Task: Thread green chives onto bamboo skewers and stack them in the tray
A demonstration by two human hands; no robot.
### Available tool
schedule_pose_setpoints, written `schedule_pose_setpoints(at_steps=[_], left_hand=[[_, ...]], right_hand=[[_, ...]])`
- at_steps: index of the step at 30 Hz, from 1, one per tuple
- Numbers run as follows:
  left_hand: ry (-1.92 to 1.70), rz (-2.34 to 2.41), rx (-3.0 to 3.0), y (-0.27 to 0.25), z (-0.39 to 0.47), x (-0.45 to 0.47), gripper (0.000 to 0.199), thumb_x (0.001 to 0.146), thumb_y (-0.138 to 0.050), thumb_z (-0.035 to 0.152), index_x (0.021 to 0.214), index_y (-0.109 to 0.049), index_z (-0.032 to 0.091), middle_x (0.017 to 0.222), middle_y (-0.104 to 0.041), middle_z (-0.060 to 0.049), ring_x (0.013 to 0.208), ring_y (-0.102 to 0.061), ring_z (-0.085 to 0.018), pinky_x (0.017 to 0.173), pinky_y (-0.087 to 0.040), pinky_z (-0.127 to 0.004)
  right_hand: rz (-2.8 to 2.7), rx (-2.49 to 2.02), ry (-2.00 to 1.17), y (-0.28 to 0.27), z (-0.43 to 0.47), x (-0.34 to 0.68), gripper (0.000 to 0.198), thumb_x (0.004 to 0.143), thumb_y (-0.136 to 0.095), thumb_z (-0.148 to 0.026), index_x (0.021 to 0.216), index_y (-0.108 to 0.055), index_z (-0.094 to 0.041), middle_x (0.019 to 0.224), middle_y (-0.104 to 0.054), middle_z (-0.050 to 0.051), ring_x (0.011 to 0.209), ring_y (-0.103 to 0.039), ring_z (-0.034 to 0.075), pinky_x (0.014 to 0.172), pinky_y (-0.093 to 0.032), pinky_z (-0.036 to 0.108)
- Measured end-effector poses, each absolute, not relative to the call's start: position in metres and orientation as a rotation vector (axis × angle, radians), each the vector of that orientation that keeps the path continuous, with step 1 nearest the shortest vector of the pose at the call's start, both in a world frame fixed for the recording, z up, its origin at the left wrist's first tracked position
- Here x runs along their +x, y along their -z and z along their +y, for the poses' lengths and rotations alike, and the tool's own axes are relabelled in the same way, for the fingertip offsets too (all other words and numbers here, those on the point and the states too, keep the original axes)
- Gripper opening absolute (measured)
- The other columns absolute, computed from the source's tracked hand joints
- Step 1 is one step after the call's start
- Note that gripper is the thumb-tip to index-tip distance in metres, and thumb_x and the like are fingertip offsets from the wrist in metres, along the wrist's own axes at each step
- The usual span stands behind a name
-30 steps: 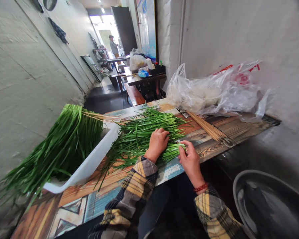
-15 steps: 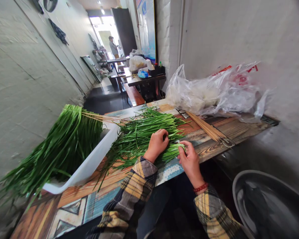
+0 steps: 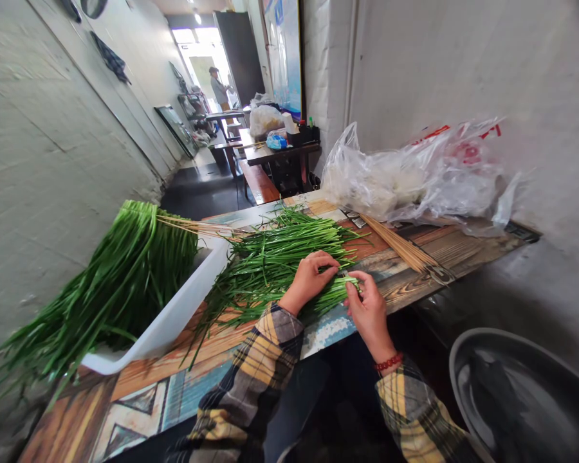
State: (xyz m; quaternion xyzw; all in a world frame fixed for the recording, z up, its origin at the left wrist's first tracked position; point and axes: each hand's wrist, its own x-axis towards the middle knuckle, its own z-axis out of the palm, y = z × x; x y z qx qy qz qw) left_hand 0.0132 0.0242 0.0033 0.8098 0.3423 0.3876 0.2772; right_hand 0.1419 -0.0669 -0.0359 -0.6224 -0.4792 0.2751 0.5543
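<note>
A loose pile of green garlic chives [image 3: 280, 254] lies on the wood-patterned table [image 3: 197, 389], pale stem ends to the right. In my right hand [image 3: 367, 305], the thumb and fingers pinch the stem ends of a small bunch of chives [image 3: 335, 294] at the pile's near side. My left hand [image 3: 313, 280] is just left of it, palm down over the chives. Its thumb and fingertips come together on stems near the right hand; exactly how many stalks they grip is hidden.
Skewered chives hang over a white plastic tray [image 3: 168, 321] at left, their bamboo skewers [image 3: 197, 225] pointing right. More bamboo skewers [image 3: 400, 244] lie to the right, before clear plastic bags [image 3: 415, 180]. A grey basin [image 3: 516, 392] stands low at right. A person [image 3: 219, 89] stands far back.
My left hand has moved slightly right, its fingers stretching from a curl toward the stem ends by my right hand. The right hand keeps its pinch in nearly the same place.
</note>
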Motion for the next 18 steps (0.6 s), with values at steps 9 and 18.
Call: schedule_pose_setpoints(at_steps=[9,18], left_hand=[[-1.085,0.798,2.072,-0.0007,0.024,0.0157,0.012,0.08,-0.061,0.016,0.081,-0.072,0.016,0.084,-0.068,-0.006,0.082,-0.062,-0.016,0.079,-0.048,-0.028],[-0.984,0.869,2.164,-0.0068,0.0188,0.0159,0.012,0.08,-0.058,0.016,0.073,-0.068,0.014,0.076,-0.068,-0.004,0.076,-0.06,-0.014,0.076,-0.046,-0.026]], right_hand=[[-1.155,-1.481,-0.65,0.0357,-0.0672,0.1429,0.04,0.089,-0.047,-0.045,0.118,-0.059,-0.018,0.053,-0.056,-0.004,0.04,-0.053,0.012,0.043,-0.043,0.023],[-1.14,-1.441,-0.646,0.0403,-0.0667,0.1429,0.039,0.089,-0.048,-0.046,0.115,-0.059,-0.019,0.054,-0.054,-0.005,0.041,-0.053,0.012,0.041,-0.043,0.022]])
